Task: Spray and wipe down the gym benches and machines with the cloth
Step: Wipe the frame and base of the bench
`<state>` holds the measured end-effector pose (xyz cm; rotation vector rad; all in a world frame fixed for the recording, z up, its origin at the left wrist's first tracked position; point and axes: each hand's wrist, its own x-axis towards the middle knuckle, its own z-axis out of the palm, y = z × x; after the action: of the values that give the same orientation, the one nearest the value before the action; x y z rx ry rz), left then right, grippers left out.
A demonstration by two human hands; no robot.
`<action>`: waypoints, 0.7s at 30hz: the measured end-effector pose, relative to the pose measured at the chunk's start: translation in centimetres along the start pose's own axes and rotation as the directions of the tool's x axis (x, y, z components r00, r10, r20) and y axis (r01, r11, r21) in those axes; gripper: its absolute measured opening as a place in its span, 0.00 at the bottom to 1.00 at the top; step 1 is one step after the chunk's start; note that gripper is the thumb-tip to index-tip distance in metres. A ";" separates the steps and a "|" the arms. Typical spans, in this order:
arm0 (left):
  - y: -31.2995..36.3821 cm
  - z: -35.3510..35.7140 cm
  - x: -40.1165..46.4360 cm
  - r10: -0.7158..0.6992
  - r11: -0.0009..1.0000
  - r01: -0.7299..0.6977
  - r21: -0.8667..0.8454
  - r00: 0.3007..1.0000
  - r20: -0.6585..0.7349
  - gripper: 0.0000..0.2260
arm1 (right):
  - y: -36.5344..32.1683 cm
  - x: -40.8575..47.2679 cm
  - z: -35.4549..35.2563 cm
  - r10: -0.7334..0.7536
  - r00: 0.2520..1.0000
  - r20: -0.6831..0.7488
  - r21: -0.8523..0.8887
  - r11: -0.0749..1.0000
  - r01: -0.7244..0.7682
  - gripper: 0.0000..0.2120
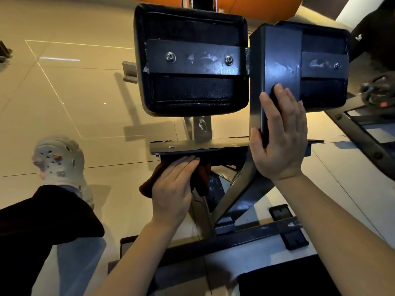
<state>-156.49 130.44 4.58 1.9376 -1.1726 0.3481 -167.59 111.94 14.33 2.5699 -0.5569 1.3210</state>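
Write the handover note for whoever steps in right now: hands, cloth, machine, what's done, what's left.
Left hand: flat, fingers straight, pressing the cloth against the underside edge of the metal plate.
Right hand: grips the black upright post, steadying the machine.
Spray bottle: not in view.
Done: wet streaks show on the bracket behind the left pad and on the post, so both look sprayed.
Left: wipe those streaks, finish the plate, then the lower frame and the right pad.

Tiled floor (89, 116) (machine frame (245, 233) standing).
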 end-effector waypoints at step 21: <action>-3.4 -0.6 0.0 0.283 0.927 -0.282 0.249 0.959 0.031 0.16 | 0.2 0.1 0.0 0.000 1.000 0.009 -0.008 1.000 0.000 0.27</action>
<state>-153.50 131.62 3.20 1.9779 -1.4680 0.6839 -167.61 111.77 14.38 2.5707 -0.5624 1.3052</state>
